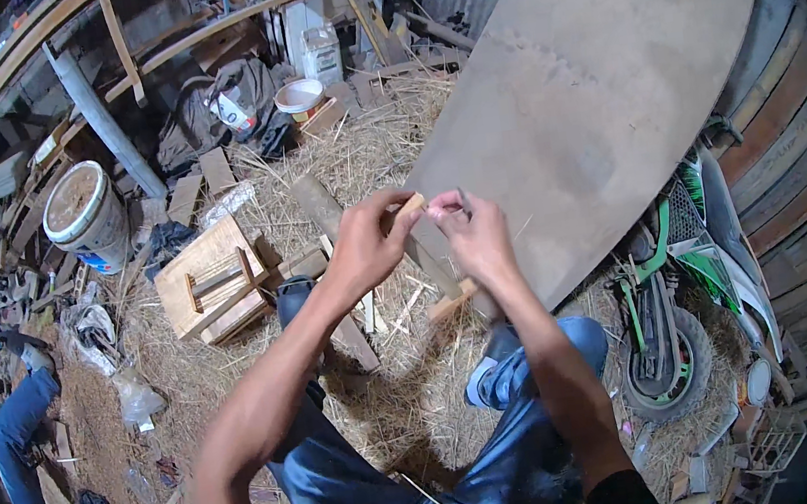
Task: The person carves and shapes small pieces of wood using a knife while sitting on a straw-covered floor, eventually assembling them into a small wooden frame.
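Observation:
My left hand point(372, 244) is closed in a pinch on a small light wood piece point(410, 207), held up in front of my knees. Close beside it, the fingertips of my right hand point(478, 235) are pressed together near the end of that piece. A thin dark thing shows between the right fingers, too small to name. Below the hands, a wooden plank point(431, 267) slants over the straw, with a short wood block point(453, 301) by its lower end.
A large brown board point(596, 97) leans at the right, beside a green and white motorbike point(669, 320). At left are a wooden box point(215, 275) and a white bucket point(81, 211). A person's jeans-clad leg point(19, 440) is at far left. Straw point(364, 176) covers the ground.

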The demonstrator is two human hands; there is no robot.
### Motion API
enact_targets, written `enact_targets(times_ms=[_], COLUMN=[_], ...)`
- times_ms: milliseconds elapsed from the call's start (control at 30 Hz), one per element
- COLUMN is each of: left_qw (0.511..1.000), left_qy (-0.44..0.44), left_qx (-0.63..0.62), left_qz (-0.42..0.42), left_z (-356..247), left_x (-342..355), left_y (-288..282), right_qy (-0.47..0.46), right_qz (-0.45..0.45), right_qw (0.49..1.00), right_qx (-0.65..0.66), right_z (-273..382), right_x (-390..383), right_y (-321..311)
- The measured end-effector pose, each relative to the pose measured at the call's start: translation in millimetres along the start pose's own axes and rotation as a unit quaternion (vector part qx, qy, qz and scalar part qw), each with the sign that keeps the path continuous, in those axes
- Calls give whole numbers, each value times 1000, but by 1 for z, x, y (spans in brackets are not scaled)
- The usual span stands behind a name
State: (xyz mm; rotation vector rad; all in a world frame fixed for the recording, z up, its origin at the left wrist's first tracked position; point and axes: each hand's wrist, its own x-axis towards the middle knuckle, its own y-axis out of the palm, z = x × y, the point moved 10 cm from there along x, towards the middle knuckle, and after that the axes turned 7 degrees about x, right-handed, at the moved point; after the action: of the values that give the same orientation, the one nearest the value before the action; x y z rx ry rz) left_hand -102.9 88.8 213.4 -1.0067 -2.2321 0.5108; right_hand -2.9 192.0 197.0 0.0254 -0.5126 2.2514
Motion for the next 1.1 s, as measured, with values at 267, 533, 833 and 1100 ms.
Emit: enact_targets(times_ms=[267, 533, 833, 1100], left_qw=[990, 987, 968, 978], left_qy=[59, 17, 52, 31], left_qx=[28, 38, -154, 41], left_qz=[-122, -156, -193, -203], left_z=[13, 23, 33, 11], left_x=[6, 8, 8, 2], left_y=[-50, -62, -69, -74], right_qy=[-67, -66, -83, -185], right_qz=[-61, 140, 127, -1], right_qw=[995, 988, 988, 971], right_qx=[48, -17, 3, -155], right_z=[8, 12, 12, 28], right_x=[5, -5, -6, -11], right_y=[-74, -21, -17, -21])
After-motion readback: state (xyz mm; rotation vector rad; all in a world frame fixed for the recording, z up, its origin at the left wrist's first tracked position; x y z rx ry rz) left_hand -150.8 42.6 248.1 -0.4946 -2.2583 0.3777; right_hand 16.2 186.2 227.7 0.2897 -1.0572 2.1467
